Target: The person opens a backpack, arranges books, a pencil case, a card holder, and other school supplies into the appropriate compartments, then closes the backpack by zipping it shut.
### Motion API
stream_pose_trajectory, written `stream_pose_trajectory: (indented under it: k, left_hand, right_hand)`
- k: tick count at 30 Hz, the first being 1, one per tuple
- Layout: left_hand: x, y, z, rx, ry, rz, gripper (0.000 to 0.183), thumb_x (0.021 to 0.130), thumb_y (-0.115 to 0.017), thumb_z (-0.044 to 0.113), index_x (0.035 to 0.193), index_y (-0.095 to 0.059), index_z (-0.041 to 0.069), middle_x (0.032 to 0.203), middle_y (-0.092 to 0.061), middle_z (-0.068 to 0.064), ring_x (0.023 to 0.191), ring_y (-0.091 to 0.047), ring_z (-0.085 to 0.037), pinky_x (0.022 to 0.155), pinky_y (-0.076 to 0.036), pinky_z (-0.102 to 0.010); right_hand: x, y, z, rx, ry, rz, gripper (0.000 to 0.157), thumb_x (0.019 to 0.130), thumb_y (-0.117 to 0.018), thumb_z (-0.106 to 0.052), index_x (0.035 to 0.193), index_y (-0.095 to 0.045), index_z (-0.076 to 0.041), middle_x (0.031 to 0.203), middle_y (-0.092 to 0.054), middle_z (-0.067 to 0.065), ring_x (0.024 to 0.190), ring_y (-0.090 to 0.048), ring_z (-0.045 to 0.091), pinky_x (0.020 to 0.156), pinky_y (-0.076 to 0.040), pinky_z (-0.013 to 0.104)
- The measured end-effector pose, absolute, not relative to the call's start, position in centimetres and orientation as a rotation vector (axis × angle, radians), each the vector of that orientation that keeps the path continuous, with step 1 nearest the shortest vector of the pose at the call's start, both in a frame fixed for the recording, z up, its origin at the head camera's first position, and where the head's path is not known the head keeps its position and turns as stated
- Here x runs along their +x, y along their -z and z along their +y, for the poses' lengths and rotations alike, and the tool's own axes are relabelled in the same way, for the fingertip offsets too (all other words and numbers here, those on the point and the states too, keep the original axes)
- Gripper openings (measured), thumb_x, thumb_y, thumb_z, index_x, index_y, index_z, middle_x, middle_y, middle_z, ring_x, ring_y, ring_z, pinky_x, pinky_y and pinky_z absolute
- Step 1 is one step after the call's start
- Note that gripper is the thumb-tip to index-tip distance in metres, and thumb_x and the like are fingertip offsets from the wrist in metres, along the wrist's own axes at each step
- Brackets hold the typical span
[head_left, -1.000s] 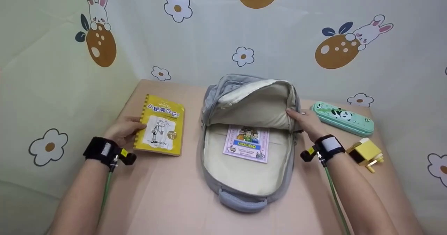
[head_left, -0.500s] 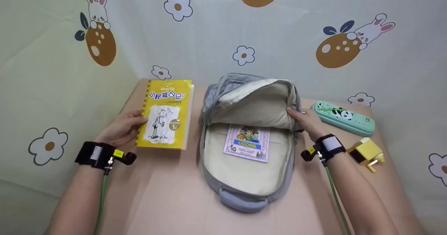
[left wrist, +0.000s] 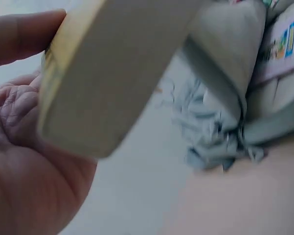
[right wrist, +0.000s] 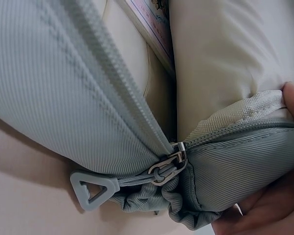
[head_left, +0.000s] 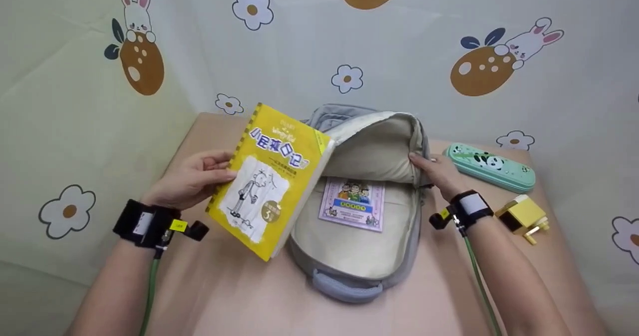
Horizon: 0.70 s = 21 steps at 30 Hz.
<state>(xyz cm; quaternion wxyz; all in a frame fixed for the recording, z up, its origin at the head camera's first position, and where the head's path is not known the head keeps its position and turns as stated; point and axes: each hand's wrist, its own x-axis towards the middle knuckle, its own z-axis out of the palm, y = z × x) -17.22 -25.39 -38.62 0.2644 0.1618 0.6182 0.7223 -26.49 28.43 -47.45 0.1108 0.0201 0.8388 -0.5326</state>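
Note:
My left hand [head_left: 194,178] grips a thick yellow paperback book [head_left: 269,176] by its spine, thumb on the cover. The book is tilted and raised, its right edge overlapping the left side of a grey-blue backpack [head_left: 414,256] in the head view. With the right hand [head_left: 437,173] I pinch the edge of the backpack's unzipped front flap [head_left: 374,151], holding it up. A pink-bordered book [head_left: 352,211] lies inside, its upper end hidden beneath the flap. In the right wrist view the zipper pull [right wrist: 93,190] hangs at the side of the opening.
Right of the backpack lies a green pencil case [head_left: 489,166] with a panda print. Nearer me is a yellow box with a crank handle [head_left: 521,215]. A patterned curtain [head_left: 299,51] stands behind the table [head_left: 239,296].
My left hand has raised the yellow book off the table and carried it right toward the backpack, turning it clockwise. The right hand keeps its hold on the flap.

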Motion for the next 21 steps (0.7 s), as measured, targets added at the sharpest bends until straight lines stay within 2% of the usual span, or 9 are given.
stream_pose_trajectory:
  k: [7,14,21]
  left_hand:
    - [-16.5,37.6,-19.1,0.452,-1.748,1.569,0.049,0.101,-0.063,0.008,0.145,-0.045,-0.004,0.132,-0.062,-0.026,0.112,-0.068,-0.036,0.093,-0.055,-0.045]
    - [-17.1,40.5,-13.3,0.411,-1.581,1.435,0.042,0.1,-0.061,0.003,0.142,-0.053,-0.002,0.126,-0.067,-0.022,0.104,-0.072,-0.028,0.087,-0.058,-0.038]
    - [-18.4,43.7,-10.4,0.141,-1.551,1.394,0.034,0.099,-0.059,0.0,0.133,-0.059,-0.004,0.12,-0.07,-0.021,0.099,-0.073,-0.028,0.086,-0.058,-0.037]
  right_hand:
    - [-26.5,47.3,28.4,0.085,1.529,2.454,0.068,0.095,-0.061,-0.062,0.116,-0.067,0.002,0.112,-0.068,0.011,0.108,-0.059,0.024,0.097,-0.044,0.038]
    - [-26.6,47.2,28.4,0.096,1.525,2.456,0.064,0.096,-0.062,-0.06,0.111,-0.068,0.002,0.101,-0.07,0.006,0.101,-0.061,0.024,0.091,-0.046,0.036]
    - [-26.5,47.2,28.4,0.075,1.52,2.444,0.071,0.095,-0.06,-0.063,0.12,-0.067,0.002,0.111,-0.071,0.01,0.106,-0.062,0.023,0.097,-0.045,0.038]
